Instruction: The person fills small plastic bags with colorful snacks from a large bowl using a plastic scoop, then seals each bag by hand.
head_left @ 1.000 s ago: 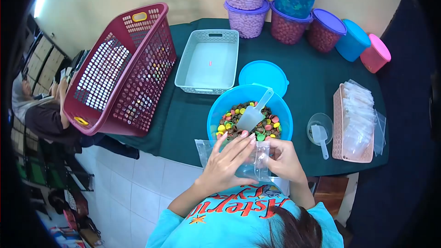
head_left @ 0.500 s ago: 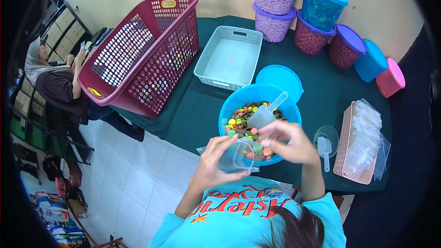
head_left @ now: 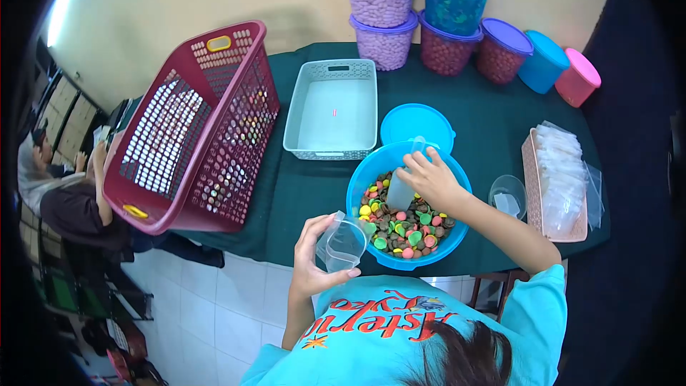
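Observation:
My left hand (head_left: 314, 261) holds a clear plastic pouch (head_left: 344, 244) with its round mouth open, just left of the blue tub. Inside the blue tub (head_left: 406, 263) lie many brown, green, pink and yellow candies (head_left: 400, 232). My right hand (head_left: 431, 180) grips the handle of a translucent scoop (head_left: 401, 191), whose blade rests among the candies. Behind the tub lies a round blue lid (head_left: 417, 127). To the right sits a clear bowl (head_left: 508, 196) with a small scoop in it.
A maroon basket (head_left: 214, 150) and a pale grey-green tray (head_left: 332, 111) stand on the left. A pink basket (head_left: 532, 179) of plastic pouches is at right. Lidded candy tubs (head_left: 446, 50) line the wall. Another person (head_left: 75, 204) is at the far left.
My right hand has moved from beside the pouch up to the scoop and taken hold of its handle. The pouch in my left hand has shifted left, off the tub. The view has shifted.

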`<state>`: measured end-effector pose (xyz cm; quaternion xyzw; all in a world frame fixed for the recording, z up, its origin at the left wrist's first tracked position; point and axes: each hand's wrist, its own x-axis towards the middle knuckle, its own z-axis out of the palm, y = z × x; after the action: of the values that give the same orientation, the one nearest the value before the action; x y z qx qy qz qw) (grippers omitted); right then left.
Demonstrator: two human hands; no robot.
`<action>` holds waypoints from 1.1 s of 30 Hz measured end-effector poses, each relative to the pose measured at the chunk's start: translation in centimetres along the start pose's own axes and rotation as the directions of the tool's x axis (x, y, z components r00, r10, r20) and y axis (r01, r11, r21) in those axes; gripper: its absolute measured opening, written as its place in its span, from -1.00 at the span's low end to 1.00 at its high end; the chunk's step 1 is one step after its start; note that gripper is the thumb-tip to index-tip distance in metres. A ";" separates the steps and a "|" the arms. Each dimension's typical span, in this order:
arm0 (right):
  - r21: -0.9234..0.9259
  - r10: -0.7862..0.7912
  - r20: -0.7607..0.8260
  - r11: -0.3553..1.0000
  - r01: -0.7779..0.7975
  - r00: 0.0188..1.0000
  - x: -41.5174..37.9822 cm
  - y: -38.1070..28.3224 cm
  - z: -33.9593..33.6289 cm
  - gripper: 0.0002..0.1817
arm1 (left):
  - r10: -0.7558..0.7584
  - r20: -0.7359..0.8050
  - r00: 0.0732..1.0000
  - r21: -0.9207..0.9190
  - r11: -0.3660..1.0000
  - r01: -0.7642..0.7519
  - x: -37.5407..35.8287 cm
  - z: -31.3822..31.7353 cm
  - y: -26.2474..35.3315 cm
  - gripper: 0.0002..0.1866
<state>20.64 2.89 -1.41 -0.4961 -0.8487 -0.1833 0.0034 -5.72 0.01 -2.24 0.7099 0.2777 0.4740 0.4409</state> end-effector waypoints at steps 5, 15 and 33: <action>-0.086 0.012 -0.067 0.996 -0.018 0.998 1.4 -0.9 1.4 -0.67 | -0.009 0.134 0.991 -0.049 0.999 0.015 1.4 -1.5 -1.7 -0.12; -0.166 0.012 -0.022 0.986 -0.016 1.000 0.9 -1.0 1.5 -0.72 | -0.052 0.263 0.963 -0.156 0.983 0.096 3.9 -3.8 -4.3 -0.08; 0.225 0.409 0.531 0.776 -0.589 0.742 0.4 0.4 -3.9 -0.47 | -0.082 0.225 0.971 -0.104 0.989 0.107 5.0 -4.2 -5.0 -0.12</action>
<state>20.07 2.11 2.43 -0.7269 -0.6756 0.1129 -0.0488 -7.48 7.95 -3.88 0.7172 0.2327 0.3861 0.5315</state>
